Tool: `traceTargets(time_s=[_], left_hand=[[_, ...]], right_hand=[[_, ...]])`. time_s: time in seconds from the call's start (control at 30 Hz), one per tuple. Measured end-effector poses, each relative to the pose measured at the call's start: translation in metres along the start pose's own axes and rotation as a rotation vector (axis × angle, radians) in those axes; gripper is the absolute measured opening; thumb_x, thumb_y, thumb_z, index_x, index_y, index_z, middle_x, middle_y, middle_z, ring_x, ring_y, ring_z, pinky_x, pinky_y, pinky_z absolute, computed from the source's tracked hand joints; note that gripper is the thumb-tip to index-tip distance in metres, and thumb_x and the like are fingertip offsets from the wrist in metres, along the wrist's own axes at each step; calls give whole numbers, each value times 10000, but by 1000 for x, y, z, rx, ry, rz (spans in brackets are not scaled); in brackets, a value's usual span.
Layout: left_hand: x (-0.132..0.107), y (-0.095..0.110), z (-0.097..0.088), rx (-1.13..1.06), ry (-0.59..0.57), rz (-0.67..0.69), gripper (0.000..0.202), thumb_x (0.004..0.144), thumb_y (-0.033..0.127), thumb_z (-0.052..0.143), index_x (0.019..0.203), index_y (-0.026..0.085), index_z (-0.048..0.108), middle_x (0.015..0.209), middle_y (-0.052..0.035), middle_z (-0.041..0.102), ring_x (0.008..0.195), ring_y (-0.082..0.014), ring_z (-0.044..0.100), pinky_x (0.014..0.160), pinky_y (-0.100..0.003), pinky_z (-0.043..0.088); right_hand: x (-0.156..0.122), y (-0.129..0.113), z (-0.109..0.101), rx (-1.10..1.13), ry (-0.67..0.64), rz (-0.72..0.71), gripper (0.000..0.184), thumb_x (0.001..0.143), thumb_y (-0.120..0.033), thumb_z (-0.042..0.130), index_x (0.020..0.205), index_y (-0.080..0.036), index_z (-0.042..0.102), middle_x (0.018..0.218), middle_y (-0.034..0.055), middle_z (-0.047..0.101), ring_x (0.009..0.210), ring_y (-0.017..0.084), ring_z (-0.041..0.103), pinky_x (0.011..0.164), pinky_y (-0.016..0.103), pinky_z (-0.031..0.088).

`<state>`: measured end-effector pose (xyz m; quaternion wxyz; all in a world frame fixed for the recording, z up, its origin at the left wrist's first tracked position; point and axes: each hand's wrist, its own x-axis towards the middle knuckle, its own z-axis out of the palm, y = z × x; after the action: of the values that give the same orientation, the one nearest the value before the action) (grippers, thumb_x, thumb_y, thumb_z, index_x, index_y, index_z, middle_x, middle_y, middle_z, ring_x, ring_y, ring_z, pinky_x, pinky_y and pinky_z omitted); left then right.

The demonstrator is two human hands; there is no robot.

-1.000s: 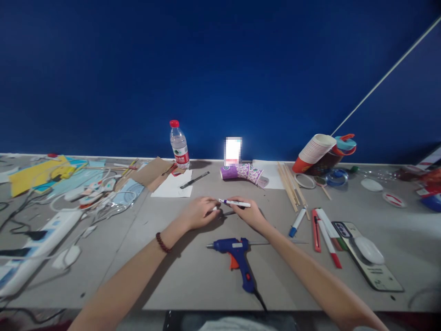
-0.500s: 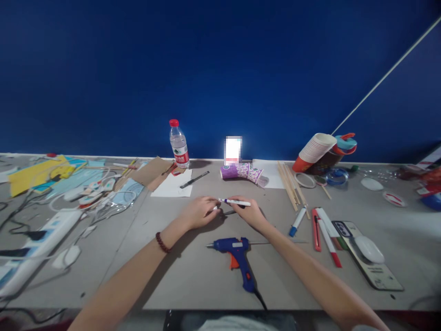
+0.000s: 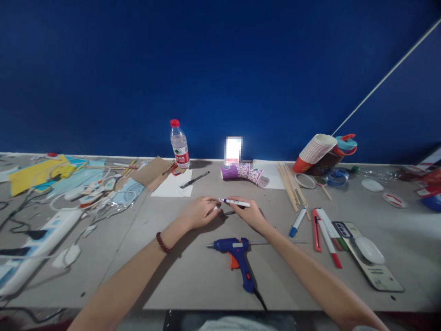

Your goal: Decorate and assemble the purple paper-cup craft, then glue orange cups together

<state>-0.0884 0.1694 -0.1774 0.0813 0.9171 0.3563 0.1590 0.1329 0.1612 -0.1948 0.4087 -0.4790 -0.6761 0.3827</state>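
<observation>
My right hand (image 3: pixel 251 214) is closed around a white marker pen (image 3: pixel 237 202) that points left, its dark tip close to my left fingers. My left hand (image 3: pixel 200 212) rests on the grey table (image 3: pixel 193 271) with its fingers curled round something small and white that I cannot make out. A bead bracelet sits on my left wrist. A blue glue gun (image 3: pixel 237 256) lies just in front of both hands, its nozzle to the left.
Markers and a red cutter (image 3: pixel 316 230) lie to the right beside a phone and a white mouse (image 3: pixel 370 249). Behind stand a water bottle (image 3: pixel 179 145), purple paper cups (image 3: pixel 243 173), wooden sticks (image 3: pixel 289 186) and stacked cups (image 3: pixel 316 151). A power strip (image 3: pixel 37 246), cables and paper scraps fill the left.
</observation>
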Motion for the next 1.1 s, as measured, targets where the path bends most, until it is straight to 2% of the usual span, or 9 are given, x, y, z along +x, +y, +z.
traceTargets(time_s=[0.3,0.83,1.1], left_hand=[[0,0,0,-6,6,-2,372,967,355,368,1143,161,633,1136,-107,671,1072,-234,609,924,-371,469],[-2,-5,2,-51,-5,15,405,965,381,360,1206,147,586,1137,-120,665,1044,-248,617,903,-384,472],[1,-1,1,-32,12,-9,394,972,368,351,1160,152,621,1105,-121,667,1044,-239,602,912,-391,465]], right_hand=[[1,2,1,-30,6,-51,224,830,-299,570,968,-228,732,1014,37,742,973,235,682,880,359,530],[2,6,-1,-27,40,0,245,831,-349,569,972,-222,725,994,33,741,949,222,681,852,326,525],[0,-2,0,-31,25,-14,245,836,-337,550,965,-220,722,992,36,741,930,221,682,850,334,525]])
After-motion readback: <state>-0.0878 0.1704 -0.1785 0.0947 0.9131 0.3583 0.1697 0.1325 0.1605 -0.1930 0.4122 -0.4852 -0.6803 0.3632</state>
